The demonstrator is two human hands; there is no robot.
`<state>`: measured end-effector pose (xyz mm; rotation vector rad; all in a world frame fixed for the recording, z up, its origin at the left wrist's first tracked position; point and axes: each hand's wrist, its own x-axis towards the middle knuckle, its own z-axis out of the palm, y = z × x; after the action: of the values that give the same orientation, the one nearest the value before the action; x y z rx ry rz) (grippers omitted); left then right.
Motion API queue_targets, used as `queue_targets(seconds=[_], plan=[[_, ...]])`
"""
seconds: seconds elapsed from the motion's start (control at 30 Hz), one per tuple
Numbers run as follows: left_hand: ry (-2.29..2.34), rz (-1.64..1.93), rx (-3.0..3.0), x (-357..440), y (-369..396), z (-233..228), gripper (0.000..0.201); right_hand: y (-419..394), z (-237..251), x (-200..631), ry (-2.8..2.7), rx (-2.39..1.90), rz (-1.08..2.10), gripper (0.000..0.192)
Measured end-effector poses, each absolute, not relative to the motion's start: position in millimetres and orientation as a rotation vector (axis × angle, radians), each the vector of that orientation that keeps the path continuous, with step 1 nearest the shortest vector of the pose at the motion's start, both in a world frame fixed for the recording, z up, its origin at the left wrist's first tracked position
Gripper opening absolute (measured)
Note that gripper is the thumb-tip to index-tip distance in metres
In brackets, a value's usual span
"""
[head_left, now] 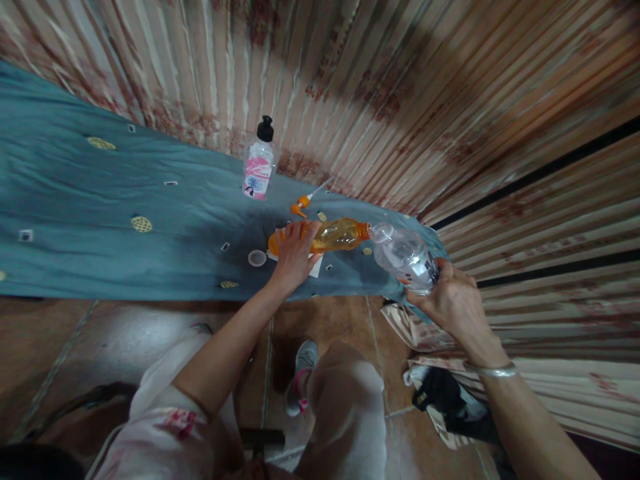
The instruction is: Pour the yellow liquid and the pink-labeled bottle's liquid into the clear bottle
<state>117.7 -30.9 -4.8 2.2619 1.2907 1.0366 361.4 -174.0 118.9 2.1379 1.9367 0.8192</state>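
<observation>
My left hand (pixel 294 257) is wrapped round an orange see-through bottle (pixel 339 235), which lies tipped on its side with its neck pointing right. In my right hand (pixel 453 297) is a clear plastic bottle (pixel 403 257), gripped near its base and tilted so its mouth meets or nearly meets the orange bottle's mouth. Whether liquid passes between them I cannot tell. Beyond my left hand lies an orange pump head (pixel 301 203) with a clear tube. A small round white cap or ring (pixel 257 258) rests left of my hand, and a white flat piece (pixel 316 265) shows partly beneath it.
A clear bottle with a black cap and pink label (pixel 259 170) stands at the back of the teal cloth-covered surface (pixel 190 220). Pleated curtains (pixel 325 80) hang behind and to the right. Dark and white cloth (pixel 450 400) lies on the tiled floor (pixel 345 320).
</observation>
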Motion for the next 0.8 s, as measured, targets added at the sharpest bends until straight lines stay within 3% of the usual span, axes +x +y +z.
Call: queue_targets(seconds=[0.8], plan=[[1.288,1.038,2.291,117.5,-31.1,-4.2,0.058,-174.9,117.5,363.2,1.924,2.093,0.862,0.07]])
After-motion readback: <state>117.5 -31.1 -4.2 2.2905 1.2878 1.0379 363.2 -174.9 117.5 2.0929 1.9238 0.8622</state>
